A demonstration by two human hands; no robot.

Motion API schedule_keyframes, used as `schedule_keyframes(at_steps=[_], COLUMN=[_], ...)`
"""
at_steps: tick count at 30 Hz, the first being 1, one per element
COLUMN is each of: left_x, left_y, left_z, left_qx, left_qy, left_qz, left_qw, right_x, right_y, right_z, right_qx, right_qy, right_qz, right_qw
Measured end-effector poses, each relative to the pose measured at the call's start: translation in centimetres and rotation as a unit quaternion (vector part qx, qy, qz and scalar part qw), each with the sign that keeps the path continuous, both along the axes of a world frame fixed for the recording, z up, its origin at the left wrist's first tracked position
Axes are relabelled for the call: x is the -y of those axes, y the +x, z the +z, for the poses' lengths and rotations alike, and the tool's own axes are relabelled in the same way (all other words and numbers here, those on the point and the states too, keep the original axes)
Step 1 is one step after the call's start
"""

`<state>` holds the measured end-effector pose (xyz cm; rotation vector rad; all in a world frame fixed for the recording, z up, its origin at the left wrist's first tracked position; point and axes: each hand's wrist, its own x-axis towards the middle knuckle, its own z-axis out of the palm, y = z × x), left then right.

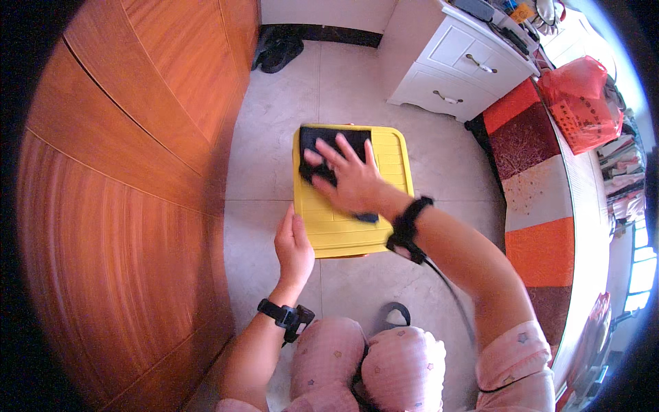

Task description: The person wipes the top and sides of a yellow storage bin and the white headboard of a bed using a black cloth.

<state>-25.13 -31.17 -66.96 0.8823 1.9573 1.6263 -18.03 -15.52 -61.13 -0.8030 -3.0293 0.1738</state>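
A yellow plastic lid or stool top [355,234] with ribbed grooves lies before me, above the tiled floor. Dark cloth [329,135] covers its upper left part, and a dark edge also shows under my right wrist. My right hand [350,177] is pressed flat on the cloth with its fingers spread, slightly blurred. At the lower left edge of the yellow top, my left hand [296,247] rests against the side with the thumb up; whether it grips the edge is hard to see. Both wrists wear black straps with small devices.
Wooden cabinet doors [128,170] stand close on the left. Dark shoes [278,51] lie by the far wall. A white drawer cabinet [453,67] is at the upper right, beside a bed with a patchwork cover [538,190] and a red plastic bag [584,108]. My knees are just below.
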Motion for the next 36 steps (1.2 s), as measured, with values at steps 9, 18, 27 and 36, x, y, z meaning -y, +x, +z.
schedule_keyframes(at_steps=[9, 18, 27, 36], left_x=[0.4, 0.3, 0.5, -0.3], left_y=[-0.5, 0.0, 0.0, 0.5], left_z=[0.4, 0.0, 1.0, -1.1], left_qx=[-0.034, -0.055, -0.021, 0.035], left_qy=[-0.024, -0.062, -0.021, 0.059], left_qz=[0.005, -0.003, 0.002, 0.069], left_qw=[0.999, 0.997, 1.000, 0.995], right_x=[4.0, -2.0, -2.0, 7.0], right_y=[-0.9, -2.2, -0.6, 1.2], right_z=[0.0, 0.1, 0.9, -0.7], right_qx=[0.013, -0.034, 0.019, -0.033], right_qy=[-0.059, -0.044, -0.020, -0.051], right_qz=[0.081, -0.021, -0.213, 0.044], right_qw=[0.995, 0.998, 0.977, 0.997])
